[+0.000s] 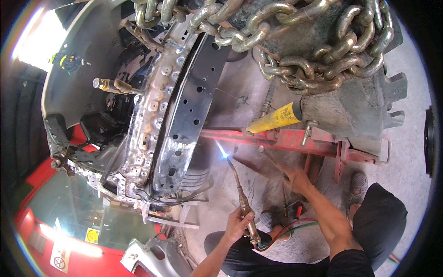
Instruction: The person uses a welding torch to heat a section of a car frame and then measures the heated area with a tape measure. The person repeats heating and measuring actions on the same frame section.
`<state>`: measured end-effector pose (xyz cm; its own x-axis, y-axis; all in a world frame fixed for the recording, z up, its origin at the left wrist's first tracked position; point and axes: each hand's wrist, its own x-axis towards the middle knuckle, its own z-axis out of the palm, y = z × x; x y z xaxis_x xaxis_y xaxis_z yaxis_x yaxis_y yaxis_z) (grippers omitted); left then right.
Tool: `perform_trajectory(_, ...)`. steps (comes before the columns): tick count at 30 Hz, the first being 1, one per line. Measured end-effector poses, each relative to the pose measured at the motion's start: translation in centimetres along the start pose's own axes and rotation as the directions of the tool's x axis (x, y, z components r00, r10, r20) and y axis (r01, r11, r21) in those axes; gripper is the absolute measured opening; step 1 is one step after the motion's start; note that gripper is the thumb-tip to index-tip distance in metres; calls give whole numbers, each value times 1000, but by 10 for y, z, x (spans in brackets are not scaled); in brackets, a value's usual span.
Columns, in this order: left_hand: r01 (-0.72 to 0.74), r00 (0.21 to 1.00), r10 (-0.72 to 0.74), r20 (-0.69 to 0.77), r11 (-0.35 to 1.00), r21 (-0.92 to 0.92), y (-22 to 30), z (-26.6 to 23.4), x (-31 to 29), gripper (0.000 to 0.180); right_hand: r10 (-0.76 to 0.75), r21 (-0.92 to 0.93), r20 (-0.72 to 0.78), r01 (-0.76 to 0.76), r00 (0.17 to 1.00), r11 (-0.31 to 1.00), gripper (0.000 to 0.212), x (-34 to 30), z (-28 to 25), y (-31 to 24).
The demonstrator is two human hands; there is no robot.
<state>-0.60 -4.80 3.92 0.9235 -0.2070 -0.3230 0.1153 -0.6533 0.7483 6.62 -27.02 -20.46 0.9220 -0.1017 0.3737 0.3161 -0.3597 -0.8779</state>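
Note:
My left hand (pixel 239 225) is closed around the body of a gas welding torch (pixel 244 203). From the torch's thin bent neck a bright blue-white flame (pixel 223 150) points up and left, apart from the black bumper beam (pixel 193 104). Red and green hoses (pixel 279 233) run from the torch's lower end. To the right, my right hand (pixel 297 180) is closed on a slim, stick-like tool (pixel 272 159) with a pale rounded end. That tool lies just below a red steel beam (pixel 290 142); its exact kind is too blurred to tell.
Heavy chains (pixel 318 69) hang at the top over a dark metal block. A yellow cylinder (pixel 275 118) slants above the red beam. Left of the bumper beam stands the stripped car front (pixel 150 111). A grey body panel (pixel 161 256) is at the bottom.

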Motion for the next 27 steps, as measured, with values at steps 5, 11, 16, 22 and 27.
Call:
perform_trajectory(5, -47, 999, 48, -7, 993, 111, 46, 10, -6, 32, 210, -161, 160, -185, 965, 970, 76, -33, 16, 14)
perform_trajectory(11, -101, 994, 97, 50, 991, 88, 50, 9, -5, 34, 434, -305, 138, -378, 890, 874, 58, -78, 42, 51)
perform_trajectory(16, -111, 992, 105, 75, 990, 87, 50, 9, -8, 33, 358, -366, 57, -314, 932, 876, 44, -85, 55, 63)
perform_trajectory(22, -151, 988, 146, 59, 982, 110, 38, 7, -13, 34, 568, -405, 187, -464, 801, 788, 53, -67, 49, 46)
perform_trajectory(27, -152, 988, 151, 11, 983, 100, 24, 3, -21, 36, 556, -360, 238, -460, 796, 812, 60, -60, 33, 19)
